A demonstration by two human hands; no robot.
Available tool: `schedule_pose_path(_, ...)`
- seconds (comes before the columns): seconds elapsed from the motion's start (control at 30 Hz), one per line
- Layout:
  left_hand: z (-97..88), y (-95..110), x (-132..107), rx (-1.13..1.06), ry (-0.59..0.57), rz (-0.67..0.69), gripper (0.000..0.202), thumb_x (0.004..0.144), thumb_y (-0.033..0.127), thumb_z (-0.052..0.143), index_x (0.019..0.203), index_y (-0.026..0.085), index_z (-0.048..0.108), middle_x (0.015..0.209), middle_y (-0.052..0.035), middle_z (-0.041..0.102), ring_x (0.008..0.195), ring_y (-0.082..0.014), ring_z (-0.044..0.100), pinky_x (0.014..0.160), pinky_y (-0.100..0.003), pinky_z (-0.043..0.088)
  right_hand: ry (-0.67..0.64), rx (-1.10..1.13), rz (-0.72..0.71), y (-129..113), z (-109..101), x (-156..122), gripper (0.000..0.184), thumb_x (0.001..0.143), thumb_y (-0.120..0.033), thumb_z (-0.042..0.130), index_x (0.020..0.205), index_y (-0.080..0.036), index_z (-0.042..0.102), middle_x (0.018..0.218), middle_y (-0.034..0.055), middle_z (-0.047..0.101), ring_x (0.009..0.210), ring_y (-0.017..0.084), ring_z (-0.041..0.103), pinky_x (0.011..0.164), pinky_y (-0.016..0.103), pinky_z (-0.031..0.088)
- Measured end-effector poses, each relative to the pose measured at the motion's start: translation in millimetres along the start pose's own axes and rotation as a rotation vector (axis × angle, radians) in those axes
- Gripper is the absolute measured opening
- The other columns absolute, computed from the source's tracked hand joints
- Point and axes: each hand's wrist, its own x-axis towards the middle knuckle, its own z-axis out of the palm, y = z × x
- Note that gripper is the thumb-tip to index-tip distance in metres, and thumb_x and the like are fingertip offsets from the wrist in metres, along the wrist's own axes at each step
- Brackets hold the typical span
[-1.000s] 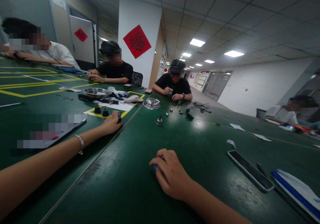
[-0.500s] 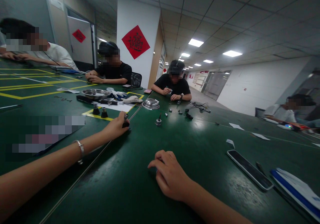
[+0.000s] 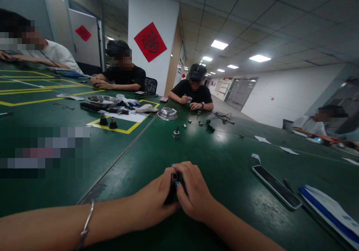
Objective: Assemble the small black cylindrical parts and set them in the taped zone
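Note:
My left hand [image 3: 157, 198] is closed around a small black flared piece with a round metal collar [image 3: 174, 177], low over the table in front of me. The collar's open ring faces up between my fingers, while most of the dark body is hidden. Against it from the other side, the curled fingers of my right hand [image 3: 195, 191] pinch near the collar. Two similar black flared pieces with metal necks, one [image 3: 103, 120] beside the other [image 3: 113, 123], stand upright at the yellow tape. Farther ahead is a small round metal part with an upright stem [image 3: 175, 132].
Beyond lie a metal bowl [image 3: 102, 101], gloves [image 3: 131, 103], an upturned metal dish [image 3: 167, 113] and small dark parts [image 3: 209, 126]. At right are a phone [image 3: 276, 186] and a blue-white packet [image 3: 331, 210]. Several people sit around the green table [image 3: 224, 154].
My left hand has brought the black piece from beside the taped area back toward me. My right hand, earlier apart with bent fingers, now meets it and closes on the piece.

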Motion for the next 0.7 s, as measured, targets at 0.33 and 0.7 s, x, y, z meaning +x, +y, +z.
schedule_pose_path(0.33,1.3,-25,7,0.073,-0.043,0.044,0.023,0.084,0.018,0.043,0.107,0.018,0.04,0.107,-0.012,0.056,0.099,-0.0238,0.055,0.09,-0.04,0.044,0.027,-0.007,-0.018,9,8,0,0.034,0.088,-0.019,0.045,0.121,-0.017,0.048,0.101,0.009,0.052,0.091,0.019,0.051,0.08,0.034,0.046)
schedule_pose_path(0.7,-7.3,-16,13,-0.069,0.031,0.026,0.031,0.078,0.014,0.048,0.107,0.02,0.038,0.103,-0.0058,0.053,0.094,-0.019,0.055,0.084,-0.033,0.045,0.083,0.037,-0.099,2,5,1,0.034,0.081,-0.011,0.042,0.115,-0.015,0.045,0.1,0.01,0.055,0.091,0.02,0.051,0.079,0.035,0.043)
